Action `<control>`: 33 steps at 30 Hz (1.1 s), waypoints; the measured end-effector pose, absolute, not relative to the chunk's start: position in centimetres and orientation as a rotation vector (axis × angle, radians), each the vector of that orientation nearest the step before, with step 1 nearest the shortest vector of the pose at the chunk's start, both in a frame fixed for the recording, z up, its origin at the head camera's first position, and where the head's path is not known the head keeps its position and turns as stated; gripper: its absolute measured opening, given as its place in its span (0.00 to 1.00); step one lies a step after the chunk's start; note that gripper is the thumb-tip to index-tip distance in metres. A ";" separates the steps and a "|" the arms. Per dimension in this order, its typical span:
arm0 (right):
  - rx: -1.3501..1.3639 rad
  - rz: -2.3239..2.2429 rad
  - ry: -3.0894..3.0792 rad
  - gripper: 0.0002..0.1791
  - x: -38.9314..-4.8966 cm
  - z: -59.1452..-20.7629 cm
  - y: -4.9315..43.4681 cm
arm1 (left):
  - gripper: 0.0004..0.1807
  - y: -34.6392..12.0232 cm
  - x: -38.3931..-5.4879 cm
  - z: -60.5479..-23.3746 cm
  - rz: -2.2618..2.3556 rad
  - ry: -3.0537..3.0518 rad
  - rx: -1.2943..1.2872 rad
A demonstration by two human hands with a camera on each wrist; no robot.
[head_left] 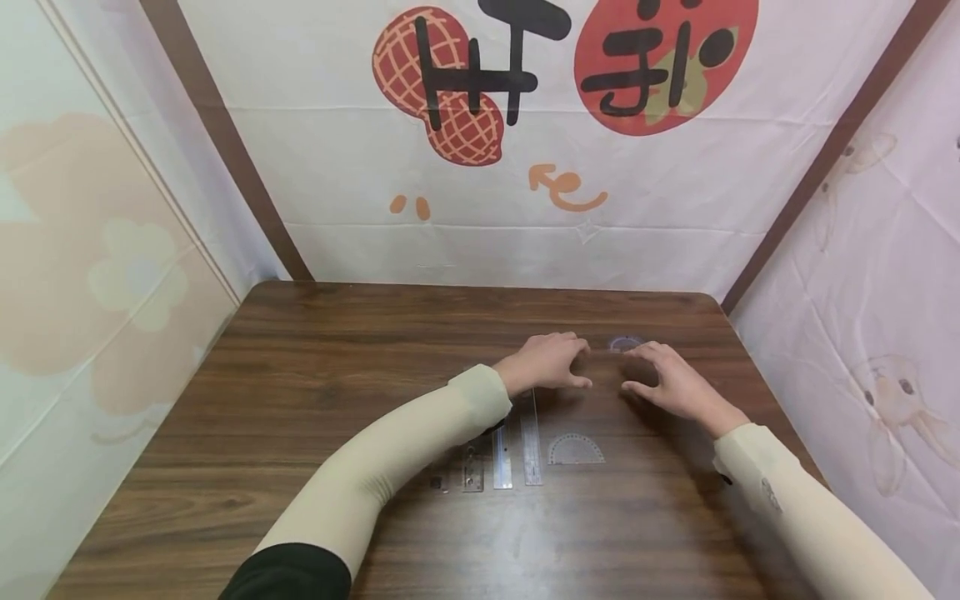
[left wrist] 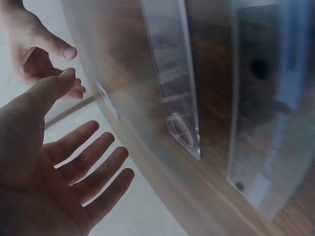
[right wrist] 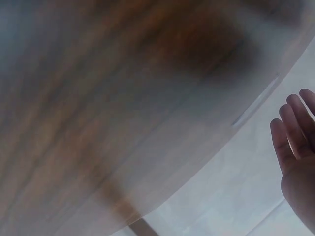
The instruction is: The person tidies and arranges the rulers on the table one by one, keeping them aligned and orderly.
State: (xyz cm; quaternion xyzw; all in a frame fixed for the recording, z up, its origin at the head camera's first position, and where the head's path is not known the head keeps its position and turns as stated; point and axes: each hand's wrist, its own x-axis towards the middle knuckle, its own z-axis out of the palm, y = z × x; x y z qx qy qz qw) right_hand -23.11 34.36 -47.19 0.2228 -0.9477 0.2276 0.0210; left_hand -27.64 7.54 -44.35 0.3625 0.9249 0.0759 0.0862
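In the head view my left hand (head_left: 551,360) hovers over the upper ends of several clear rulers, its fingers spread and holding nothing. Facing it is my right hand (head_left: 675,385), thumb and fingers apart, also holding nothing. A bluish protractor (head_left: 625,342) lies flat by the right fingertips. Nearer me rests a clear half-round protractor (head_left: 576,450). To its left lie a long clear ruler (head_left: 531,442) and a ruler with a bluish strip (head_left: 502,462). The left wrist view shows a clear ruler (left wrist: 172,73) with a round hole at its end.
Left of the rulers, partly under my left forearm, are a short clear ruler (head_left: 472,473) and a small clear piece with a dark square (head_left: 438,482). The brown wooden table (head_left: 300,400) ends at a printed cloth (head_left: 337,183) behind and at both sides.
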 end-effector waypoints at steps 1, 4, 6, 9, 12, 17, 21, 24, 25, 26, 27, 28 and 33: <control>0.679 0.707 -2.946 0.30 -23.4 -47.2 34.6 | 0.35 7.8 -27.8 -44.5 0.227 2.754 1.072; 0.625 0.717 -2.974 0.31 -24.1 -47.4 35.2 | 0.36 8.4 -28.3 -44.8 0.233 2.752 1.048; 0.586 0.711 -2.994 0.32 -24.7 -47.5 35.5 | 0.36 8.8 -28.7 -45.0 0.243 2.757 1.027; 0.540 0.694 -3.026 0.34 -25.4 -47.5 36.0 | 0.36 9.5 -29.1 -45.2 0.274 2.752 1.002; 0.517 0.686 -3.054 0.34 -26.1 -47.6 36.3 | 0.37 10.0 -29.5 -45.5 0.316 2.735 0.995; 0.523 0.693 -3.070 0.34 -27.1 -47.7 36.4 | 0.37 10.7 -30.0 -46.2 0.407 2.694 1.006; 0.546 0.673 -3.073 0.34 -27.8 -47.8 36.4 | 0.39 11.0 -30.2 -46.6 0.438 2.670 0.980; 0.551 0.656 -3.094 0.35 -28.2 -47.8 36.4 | 0.40 11.2 -30.5 -47.0 0.428 2.677 0.953; 0.548 0.654 -3.103 0.35 -28.2 -47.8 36.4 | 0.40 11.2 -30.6 -47.1 0.420 2.681 0.949; 0.545 0.656 -3.112 0.35 -28.3 -47.8 36.5 | 0.40 11.3 -30.7 -47.2 0.413 2.685 0.943; 0.538 0.658 -3.121 0.35 -28.3 -47.8 36.5 | 0.40 11.3 -30.8 -47.2 0.408 2.688 0.939; 0.530 0.664 -3.125 0.35 -28.3 -47.7 36.5 | 0.40 11.4 -30.9 -47.2 0.404 2.687 0.936; 0.500 0.665 -3.131 0.33 -28.4 -47.4 36.6 | 0.40 12.1 -31.1 -47.1 0.382 2.713 0.916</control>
